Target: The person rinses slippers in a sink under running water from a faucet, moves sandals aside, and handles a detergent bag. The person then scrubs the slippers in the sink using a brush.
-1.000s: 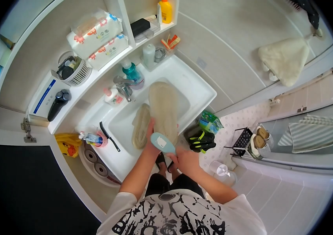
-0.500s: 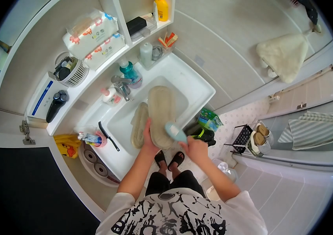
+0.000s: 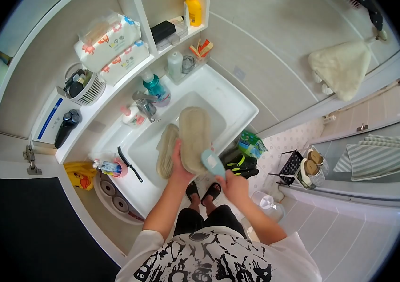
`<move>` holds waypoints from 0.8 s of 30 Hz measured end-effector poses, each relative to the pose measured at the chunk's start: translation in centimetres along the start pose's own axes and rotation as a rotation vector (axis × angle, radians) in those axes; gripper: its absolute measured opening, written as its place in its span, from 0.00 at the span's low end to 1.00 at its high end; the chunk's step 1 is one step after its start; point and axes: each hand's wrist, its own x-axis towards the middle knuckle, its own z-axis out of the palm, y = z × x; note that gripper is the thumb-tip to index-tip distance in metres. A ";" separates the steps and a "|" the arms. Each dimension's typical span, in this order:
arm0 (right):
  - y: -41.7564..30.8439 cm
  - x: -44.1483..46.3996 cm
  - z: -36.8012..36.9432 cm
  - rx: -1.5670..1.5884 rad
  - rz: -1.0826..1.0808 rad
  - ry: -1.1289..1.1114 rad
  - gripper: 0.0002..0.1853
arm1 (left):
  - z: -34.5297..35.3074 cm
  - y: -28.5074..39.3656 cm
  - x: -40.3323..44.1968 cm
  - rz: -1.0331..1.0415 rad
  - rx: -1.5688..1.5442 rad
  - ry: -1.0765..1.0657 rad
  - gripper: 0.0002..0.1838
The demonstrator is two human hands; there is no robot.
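Note:
My left hand (image 3: pixel 181 165) is closed on the near left edge of a long beige slipper (image 3: pixel 195 136), held up over the sink. My right hand (image 3: pixel 234 186) grips the handle of a light blue scrubbing brush (image 3: pixel 213 162). The brush head lies against the slipper's near right side; its bristles are hidden. A second beige slipper (image 3: pixel 166 152) rests in the white sink (image 3: pixel 139 145), left of the held one and partly behind my left hand. At the sink's back stands the chrome faucet (image 3: pixel 145 105).
A teal pump bottle (image 3: pixel 154 87) and a white pump bottle (image 3: pixel 133 116) flank the faucet. A black-handled item (image 3: pixel 130 164) and a pink cup (image 3: pixel 123 168) sit on the left rim. Shelves (image 3: pixel 110 89) curve along the back; a green bag (image 3: pixel 252 144) is at right below.
The brush has shifted slightly down and right along the slipper's edge, with my right hand lower. The slipper has dropped a little toward me in my left hand.

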 end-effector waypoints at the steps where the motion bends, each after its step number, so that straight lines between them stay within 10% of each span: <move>1: -0.6 -1.0 0.8 -0.031 -0.065 0.057 0.28 | -0.3 -0.1 -0.1 -0.030 -0.028 -0.028 0.42; 24: -2.5 -2.2 1.9 -0.066 -0.068 0.045 0.27 | -1.9 -0.1 1.0 -0.005 0.018 -0.064 0.40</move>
